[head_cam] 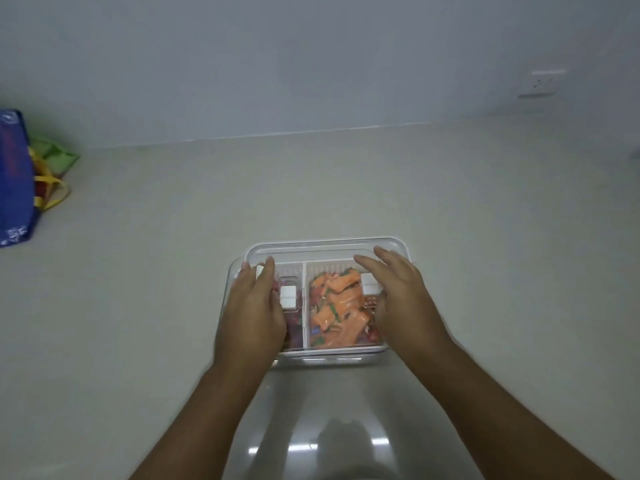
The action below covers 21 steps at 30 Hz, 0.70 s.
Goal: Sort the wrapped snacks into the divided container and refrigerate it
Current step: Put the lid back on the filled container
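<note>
Nearest, a glossy counter (pixel 138 306). On it, a clear container (pixel 329 355) under a clear lid (pixel 322 249), set slightly askew. Left hand (pixel 254 313) flat on the lid's left side, fingers together; right hand (pixel 401 299) spread on its right side. Inside, orange snacks (pixel 341 306) right of the divider, reddish wrappers (pixel 296 332) left. Far left, a blue bag (pixel 14 178); beyond, a wall socket (pixel 542 83).

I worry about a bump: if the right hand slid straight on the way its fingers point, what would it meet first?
Probably nothing solid soon: the right hand lies flat on the clear lid, fingers pointing away; past its far edge is bare counter, then the wall.
</note>
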{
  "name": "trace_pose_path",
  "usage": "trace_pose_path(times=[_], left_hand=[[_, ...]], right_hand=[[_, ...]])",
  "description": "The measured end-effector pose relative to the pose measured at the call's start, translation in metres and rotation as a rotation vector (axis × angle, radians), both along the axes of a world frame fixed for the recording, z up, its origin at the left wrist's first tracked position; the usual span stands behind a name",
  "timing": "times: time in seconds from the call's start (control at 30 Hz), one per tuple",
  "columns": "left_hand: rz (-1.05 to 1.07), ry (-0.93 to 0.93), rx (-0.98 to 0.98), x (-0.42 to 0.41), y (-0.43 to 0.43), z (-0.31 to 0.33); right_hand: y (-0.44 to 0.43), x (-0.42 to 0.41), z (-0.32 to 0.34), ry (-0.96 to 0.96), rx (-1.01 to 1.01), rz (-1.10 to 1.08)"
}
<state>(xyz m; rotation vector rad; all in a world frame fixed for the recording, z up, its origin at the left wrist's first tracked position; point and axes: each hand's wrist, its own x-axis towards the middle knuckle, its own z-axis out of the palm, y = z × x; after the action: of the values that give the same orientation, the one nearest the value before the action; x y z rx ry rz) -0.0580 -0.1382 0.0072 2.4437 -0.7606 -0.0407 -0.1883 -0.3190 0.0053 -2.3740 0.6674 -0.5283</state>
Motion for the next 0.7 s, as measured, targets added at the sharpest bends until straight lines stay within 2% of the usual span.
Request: trace_pose_path(times=[0.2, 0.53, 0.7], left_hand=[[0.006, 0.082, -0.006, 0.026, 0.030, -0.016], [-0.043, 0.087, 0.008, 0.034, 0.036, -0.022], [-0.079, 0.091, -0.023, 0.036, 0.040, -0.022]], right_hand=[[0.028, 0.027, -0.004, 0.096, -0.052, 0.081], [0.035, 0.035, -0.021, 0.127, -0.060, -0.016], [0.031, 0.033, -0.020, 0.145, -0.209, -0.058]])
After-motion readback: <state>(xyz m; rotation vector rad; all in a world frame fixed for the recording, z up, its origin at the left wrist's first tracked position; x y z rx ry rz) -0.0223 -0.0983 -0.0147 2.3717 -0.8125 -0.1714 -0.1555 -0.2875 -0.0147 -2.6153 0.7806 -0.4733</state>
